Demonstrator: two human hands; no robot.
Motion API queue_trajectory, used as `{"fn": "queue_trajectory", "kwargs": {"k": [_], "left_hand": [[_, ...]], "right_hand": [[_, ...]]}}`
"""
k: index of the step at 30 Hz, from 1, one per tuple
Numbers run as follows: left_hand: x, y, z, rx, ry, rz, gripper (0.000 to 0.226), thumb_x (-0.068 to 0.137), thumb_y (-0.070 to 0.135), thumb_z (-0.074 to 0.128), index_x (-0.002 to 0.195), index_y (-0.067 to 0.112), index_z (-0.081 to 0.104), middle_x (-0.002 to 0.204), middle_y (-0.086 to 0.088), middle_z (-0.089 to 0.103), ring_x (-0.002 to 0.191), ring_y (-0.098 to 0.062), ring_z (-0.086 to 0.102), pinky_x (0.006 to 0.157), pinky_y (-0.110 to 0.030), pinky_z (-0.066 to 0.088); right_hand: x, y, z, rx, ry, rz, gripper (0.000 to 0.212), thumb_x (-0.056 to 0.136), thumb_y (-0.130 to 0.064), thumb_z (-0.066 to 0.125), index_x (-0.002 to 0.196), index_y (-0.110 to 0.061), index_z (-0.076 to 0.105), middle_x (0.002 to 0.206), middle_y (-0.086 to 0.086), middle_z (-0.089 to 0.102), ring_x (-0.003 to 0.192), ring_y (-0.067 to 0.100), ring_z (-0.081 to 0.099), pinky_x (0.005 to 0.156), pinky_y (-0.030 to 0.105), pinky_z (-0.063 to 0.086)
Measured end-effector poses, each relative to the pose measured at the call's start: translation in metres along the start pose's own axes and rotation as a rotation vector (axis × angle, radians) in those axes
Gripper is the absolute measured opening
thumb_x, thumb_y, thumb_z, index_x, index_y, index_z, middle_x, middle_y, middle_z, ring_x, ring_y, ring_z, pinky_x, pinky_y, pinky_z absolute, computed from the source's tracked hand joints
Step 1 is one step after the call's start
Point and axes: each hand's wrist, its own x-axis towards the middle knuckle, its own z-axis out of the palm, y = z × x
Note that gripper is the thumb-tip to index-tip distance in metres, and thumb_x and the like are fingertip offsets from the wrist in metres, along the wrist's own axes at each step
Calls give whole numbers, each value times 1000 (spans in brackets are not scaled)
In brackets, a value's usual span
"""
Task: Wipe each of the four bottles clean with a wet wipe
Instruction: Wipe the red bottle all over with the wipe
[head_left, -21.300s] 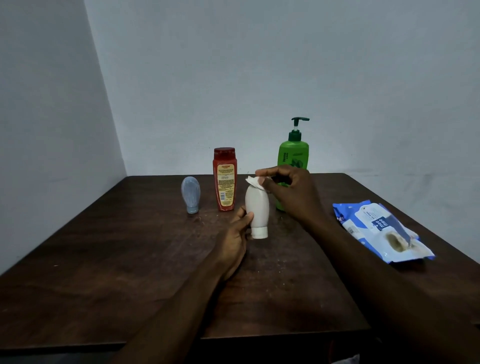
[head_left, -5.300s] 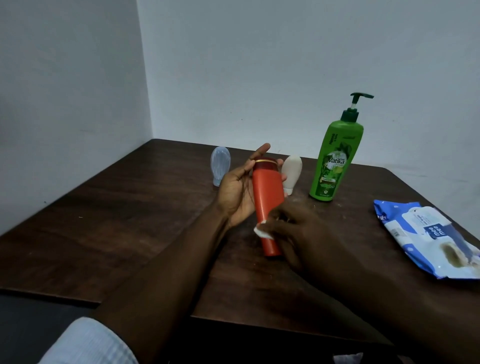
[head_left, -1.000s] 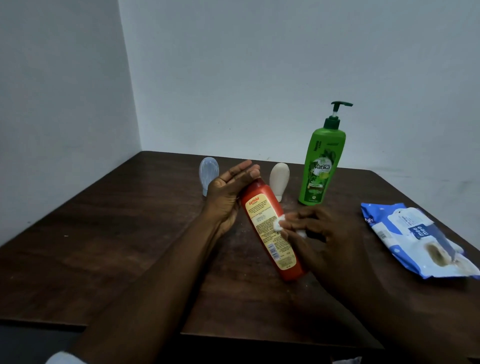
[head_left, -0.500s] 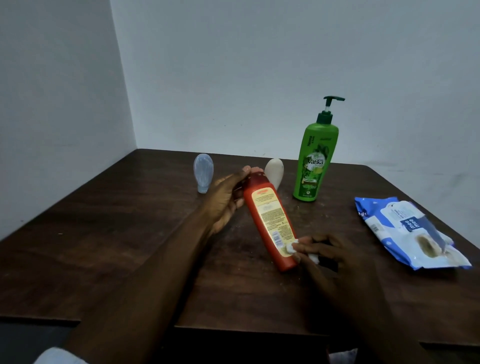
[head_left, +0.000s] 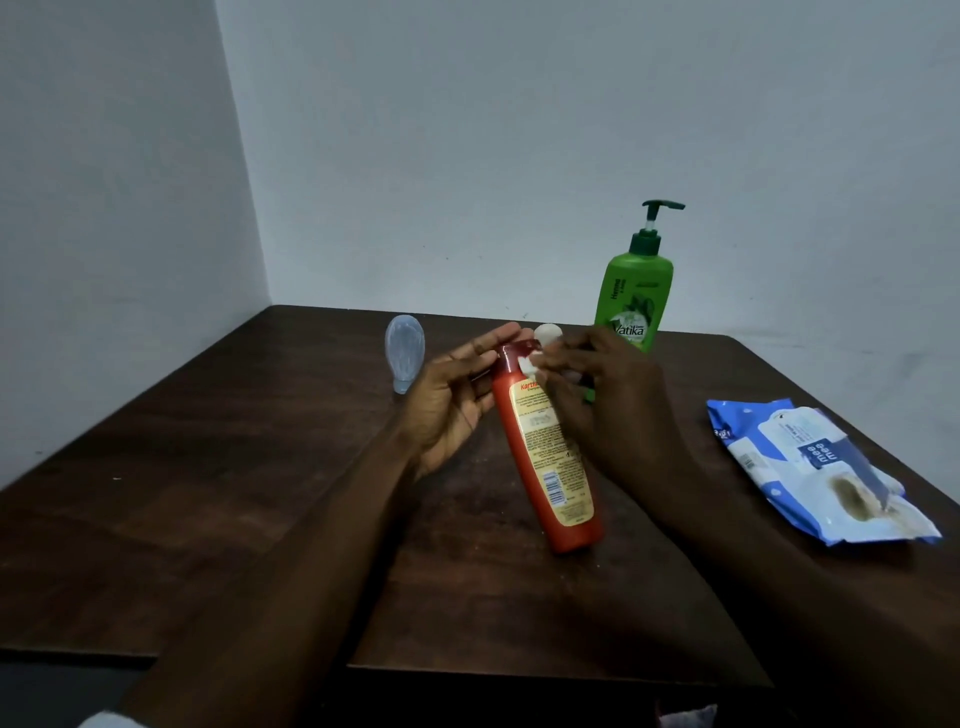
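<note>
table (head_left: 208, 493): dark wood, carrying all four bottles and the pack.
wipes pack (head_left: 815, 467): blue and white, lying flat by the right edge, well apart from the bottles.
green bottle (head_left: 636, 296): pump bottle standing upright near the far edge, right of the middle, its lower part hidden behind the right hand.
red bottle (head_left: 545, 457): the one being wiped, in the middle of the table. its bottom seems to rest on the wood towards the front edge, and it leans so the cap points up, towards the far edge and slightly left. the long axis runs bottom to cap on that slant, with the yellow label facing the person.
right hand (head_left: 608, 410): fingertips pressed together, pinching the wipe against the shoulder of the red bottle just under the cap.
left hand (head_left: 447, 405): fingers spread and fairly straight, propping the cap end from behind, palm facing the person.
blue bottle (head_left: 404, 353): pale, standing cap down near the far edge, left of the hands.
white bottle (head_left: 549, 335): only its rounded top shows, behind the red cap.
wipe (head_left: 527, 365): small white wad at the neck of the red bottle. judged step: wiping the top of this bottle. the next move likely calls for rubbing round the cap while the left hand steadies or turns the bottle, then standing it upright.
</note>
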Motion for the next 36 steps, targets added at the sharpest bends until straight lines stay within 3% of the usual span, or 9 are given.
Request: {"fn": "queue_trajectory", "kwargs": {"k": [6, 10, 14, 18, 21, 24, 28, 31, 36], "left_hand": [[5, 0, -5, -93, 73, 95, 30, 92, 10, 58, 116, 13, 76, 129, -11, 70, 116, -22, 68, 89, -34, 58], [7, 1, -4, -102, 90, 122, 29, 94, 11, 59, 119, 11, 74, 128, -14, 69, 115, -25, 68, 92, -35, 58], [4, -1, -1, -134, 31, 115, 29, 97, 11, 54, 116, 10, 76, 115, -12, 74, 108, -21, 71, 92, -32, 57], [3, 3, 0, -150, -27, 96, 37, 93, 6, 52, 126, 5, 68, 132, -18, 66, 120, -26, 65, 101, -36, 54], [2, 3, 2, -33, -44, 101, 43, 88, -3, 52, 128, 8, 65, 137, -13, 64, 121, -23, 65, 95, -31, 56], [1, 1, 1, 42, -44, 109, 44, 91, -5, 52, 130, 10, 65, 138, -10, 64, 123, -23, 63, 93, -30, 56], [1, 1, -2, 46, -47, 117, 42, 92, -4, 54, 127, 16, 69, 138, -7, 64, 126, -23, 62, 92, -31, 57], [2, 1, -2, 14, -44, 129, 43, 92, -4, 55, 129, 14, 67, 139, -8, 63, 125, -23, 63, 92, -31, 57], [2, 1, 2, -7, -57, 141, 46, 91, -5, 54, 133, 12, 62, 140, -10, 62, 124, -23, 63, 93, -30, 56]], "right_hand": [[35, -9, 13, -31, 30, -76, 18, 89, -15, 70, 104, -7, 76, 98, 7, 69, 94, 17, 63, 83, 34, 52], [36, -14, 19, -67, 17, -128, 18, 88, -15, 70, 103, -8, 76, 96, 7, 67, 95, 21, 59, 80, 34, 49], [34, -18, 22, -137, -29, -203, 19, 88, -12, 69, 105, -6, 75, 99, 9, 65, 97, 23, 56, 78, 25, 42], [28, -14, 18, -160, -22, -241, 21, 89, -10, 66, 108, -8, 75, 104, 10, 64, 99, 23, 57, 78, 30, 47], [23, -5, 14, -37, 38, -140, 21, 87, -6, 68, 106, -10, 76, 103, 7, 65, 99, 17, 61, 82, 25, 50], [18, 2, 11, 109, 113, 26, 17, 87, -14, 72, 103, -15, 77, 101, 0, 70, 93, 3, 64, 77, 17, 54], [22, 4, 12, 220, 168, 269, 20, 86, -31, 74, 101, -18, 78, 97, -7, 75, 82, -9, 63, 66, 0, 44], [24, -4, 16, 131, 183, 170, 18, 87, -27, 73, 101, -16, 77, 96, -3, 72, 81, -2, 62, 68, 5, 46], [23, -24, 28, -105, 76, -122, 18, 86, -10, 66, 101, -10, 76, 99, 8, 62, 96, 22, 55, 79, 31, 46]]}}
